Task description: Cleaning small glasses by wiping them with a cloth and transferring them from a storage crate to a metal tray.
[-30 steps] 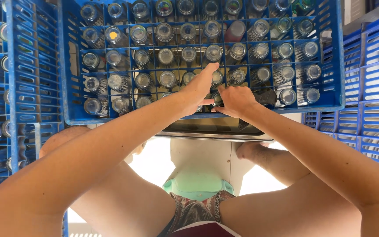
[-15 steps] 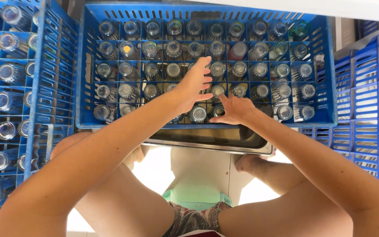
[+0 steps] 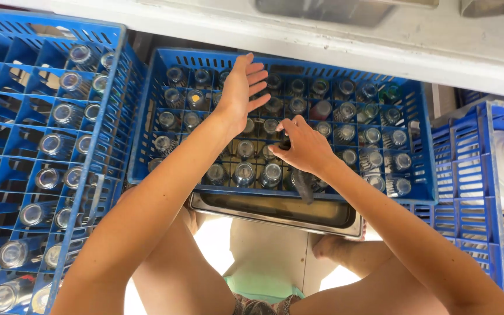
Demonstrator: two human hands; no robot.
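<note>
Gripping a glass (image 3: 285, 143) under its curled fingers in the middle crate (image 3: 421, 169), the right hand (image 3: 301, 146) seems mid-lift, needing a straight pull, while the left hand (image 3: 241, 87) hovers with fingers spread, empty.

packages: none visible | labels: none visible | signs: none visible | screens: none visible

Both forearms bare from elbow to wrist; no sleeves, watch, bracelets or rings visible. Left hand (image 3: 241, 92) and right hand (image 3: 303, 147) ungloved; nails short and unpainted where they can be seen. Thighs and knees bare. Shorts (image 3: 262, 305) show only as a narrow strip at the bottom edge: dark fabric with a small, pale pattern. One bare foot (image 3: 331, 247), no shoe or sock.
</note>
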